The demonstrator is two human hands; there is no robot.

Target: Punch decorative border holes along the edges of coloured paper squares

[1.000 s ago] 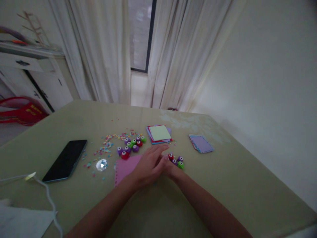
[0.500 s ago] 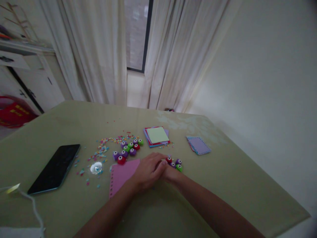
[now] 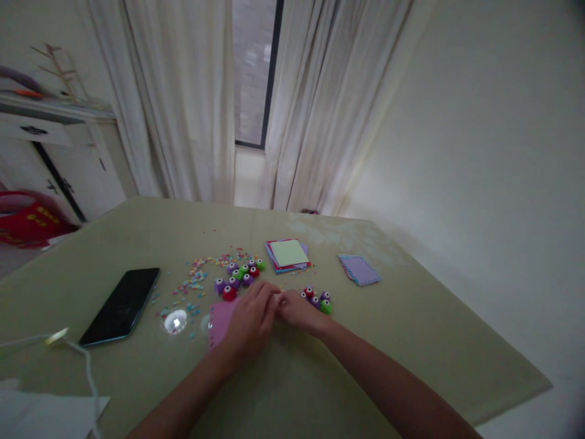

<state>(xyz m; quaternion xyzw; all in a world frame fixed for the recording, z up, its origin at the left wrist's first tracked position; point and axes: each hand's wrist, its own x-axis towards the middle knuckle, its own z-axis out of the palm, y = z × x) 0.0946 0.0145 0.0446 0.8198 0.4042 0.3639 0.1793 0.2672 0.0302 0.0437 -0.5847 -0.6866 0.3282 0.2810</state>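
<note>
A pink card (image 3: 220,322) with punched holes down its left edge lies partly under my left hand (image 3: 253,314). The fingers of that hand are bent and pressed together over the card's right part. Meeting them is my right hand (image 3: 298,308), its fingers closed in a pinch; whatever is between the fingertips is hidden. A small group of red, purple and green eyeball beads (image 3: 315,300) sits just behind the right hand. More eyeball beads (image 3: 235,277) in the same colours cluster beyond the card.
Colourful confetti bits (image 3: 194,277) are scattered left of the beads. Nearby are a clear round dish (image 3: 175,321) and a black tablet (image 3: 121,306). Stacked paper squares (image 3: 289,253) and purple cards (image 3: 361,270) lie farther back. A white cable (image 3: 89,372) runs at the left.
My left hand has slid off my right wrist, and the two hands now meet at the fingertips. The right hand has drawn back leftward from the small bead group. The view has shifted slightly.
</note>
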